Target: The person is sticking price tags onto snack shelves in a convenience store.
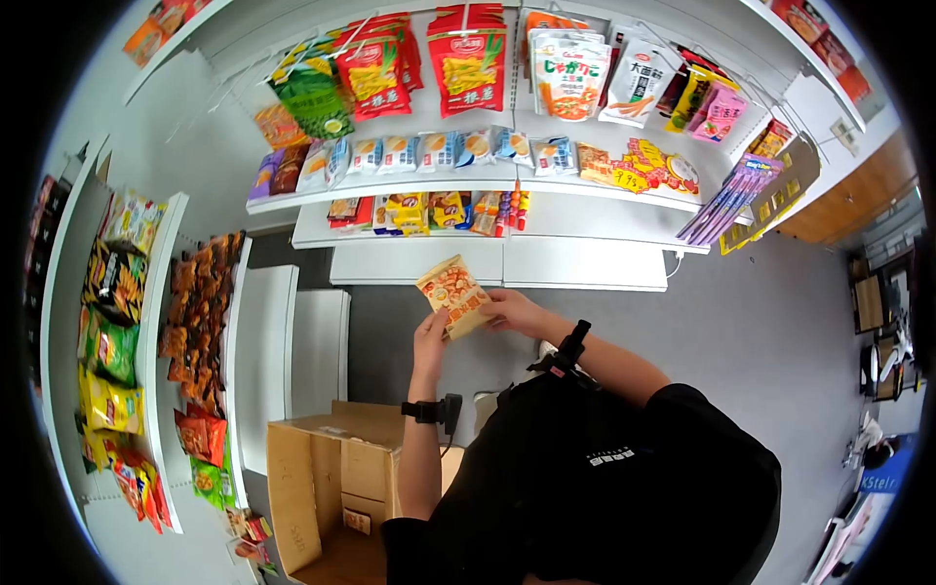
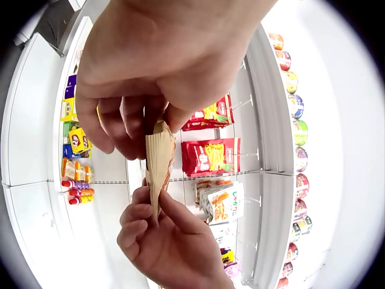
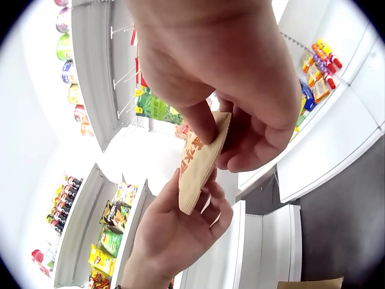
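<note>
In the head view, a cream snack bag [image 1: 453, 290] with orange print is up off the floor [image 1: 604, 322], in front of the low shelf [image 1: 575, 263], and both hands grip it: the left hand [image 1: 430, 333] pinches its lower edge, the right hand [image 1: 515, 311] its right side. A cardboard box [image 1: 291, 478] stands open near the left arm.

In the left wrist view, the bag shows nearly edge-on between the two hands, with a ribbed seal [image 2: 159, 147] turned to the camera. It looks thin and light, probably soft film that dents easily.

In the right wrist view, the right thumb presses the printed face while the left fingers support the far end. The contents may crumble and the film could slip, so the edges or seals seem the safest hold.
</note>
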Motion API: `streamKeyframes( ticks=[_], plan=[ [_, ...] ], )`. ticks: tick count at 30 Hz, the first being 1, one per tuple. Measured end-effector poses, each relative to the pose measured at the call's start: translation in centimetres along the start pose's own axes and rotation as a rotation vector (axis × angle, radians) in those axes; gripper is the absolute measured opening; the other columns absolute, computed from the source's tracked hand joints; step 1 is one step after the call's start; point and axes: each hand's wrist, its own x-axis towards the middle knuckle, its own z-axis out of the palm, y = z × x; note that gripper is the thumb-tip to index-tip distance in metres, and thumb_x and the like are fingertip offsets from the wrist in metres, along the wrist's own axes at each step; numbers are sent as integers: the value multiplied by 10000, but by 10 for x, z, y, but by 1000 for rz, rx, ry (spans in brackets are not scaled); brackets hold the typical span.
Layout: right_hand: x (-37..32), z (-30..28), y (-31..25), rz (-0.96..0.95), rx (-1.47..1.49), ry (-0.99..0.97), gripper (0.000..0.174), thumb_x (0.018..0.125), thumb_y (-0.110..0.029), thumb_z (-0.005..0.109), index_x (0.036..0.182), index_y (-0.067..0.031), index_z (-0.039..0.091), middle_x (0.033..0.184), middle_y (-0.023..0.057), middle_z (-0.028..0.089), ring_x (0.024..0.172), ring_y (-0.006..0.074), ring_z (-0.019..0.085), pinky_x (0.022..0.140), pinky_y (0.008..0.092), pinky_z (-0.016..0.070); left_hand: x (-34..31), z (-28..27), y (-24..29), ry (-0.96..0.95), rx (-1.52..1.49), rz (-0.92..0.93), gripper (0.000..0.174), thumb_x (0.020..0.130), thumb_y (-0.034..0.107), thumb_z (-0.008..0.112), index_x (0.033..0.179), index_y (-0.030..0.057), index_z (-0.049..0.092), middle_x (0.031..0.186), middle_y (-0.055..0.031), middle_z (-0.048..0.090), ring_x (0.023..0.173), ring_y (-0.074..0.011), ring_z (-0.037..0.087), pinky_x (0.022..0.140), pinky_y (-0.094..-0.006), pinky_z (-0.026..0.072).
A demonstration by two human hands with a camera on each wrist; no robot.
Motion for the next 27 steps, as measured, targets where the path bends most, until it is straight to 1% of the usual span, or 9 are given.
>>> streamKeyframes(
  ticks=[3, 7, 14, 16, 18, 20, 23, 26, 27],
  plan=[
    [-7, -32, -7, -34, 57, 52, 411, 881, -230, 590, 1238, -52, 493, 1049, 63, 600, 885, 149, 593, 785, 309, 493, 15, 29, 9, -34, 92, -36, 362, 947, 332, 523, 1131, 29, 594, 1033, -41, 637, 900, -109, 599, 781, -257, 470],
    [-21, -96, -19, -100, 167, 182, 370, 878, -201, 586, 1210, -63, 498, 1011, 51, 595, 847, 149, 589, 764, 317, 495, 44, 63, 4, -86, 161, -58, 379, 932, 342, 543, 1161, 43, 584, 1052, -51, 636, 899, -126, 596, 791, -279, 474],
    [-44, -258, -60, -276, 379, 330, 279, 861, -177, 593, 1123, -114, 518, 946, 17, 590, 815, 142, 583, 723, 309, 498, 76, 144, -10, -118, 187, -128, 425, 929, 337, 544, 1226, 32, 543, 1099, -69, 635, 943, -150, 599, 832, -286, 472],
    [-49, -298, -77, -307, 395, 349, 257, 866, -150, 594, 1109, -127, 513, 907, -3, 578, 801, 125, 571, 735, 297, 485, 84, 169, -15, -127, 188, -130, 429, 929, 333, 543, 1228, 25, 539, 1106, -74, 633, 954, -153, 598, 847, -288, 468],
    [-46, -331, -93, -309, 426, 390, 229, 874, -133, 579, 1092, -122, 511, 940, 3, 574, 822, 136, 565, 737, 300, 487, 90, 189, -21, -97, 183, -137, 429, 930, 329, 541, 1229, 20, 538, 1113, -79, 629, 963, -159, 596, 854, -292, 466],
    [-40, -354, -106, -303, 426, 436, 194, 879, -130, 571, 1064, -125, 514, 928, 1, 570, 820, 143, 565, 739, 304, 488, 92, 200, -26, -62, 169, -141, 430, 932, 324, 539, 1232, 16, 534, 1122, -83, 623, 969, -166, 594, 859, -296, 464],
    [-18, -382, -117, -294, 391, 491, 217, 864, -161, 571, 1074, -133, 522, 955, 11, 574, 835, 149, 568, 740, 301, 489, 92, 207, -38, -13, 138, -143, 429, 932, 318, 533, 1236, 16, 529, 1123, -81, 618, 968, -173, 589, 859, -303, 461],
    [5, -398, -125, -303, 367, 467, 205, 860, -159, 569, 1058, -129, 525, 933, 12, 576, 814, 154, 575, 725, 309, 499, 88, 208, -44, 37, 126, -146, 422, 929, 316, 528, 1235, 25, 533, 1106, -71, 616, 963, -175, 580, 856, -310, 457],
    [13, -399, -127, -275, 367, 477, 205, 866, -152, 567, 1064, -127, 523, 922, 10, 573, 811, 153, 574, 731, 312, 500, 84, 208, -44, 60, 127, -151, 422, 929, 316, 529, 1235, 25, 532, 1111, -71, 613, 969, -177, 579, 858, -310, 457]
  ],
)
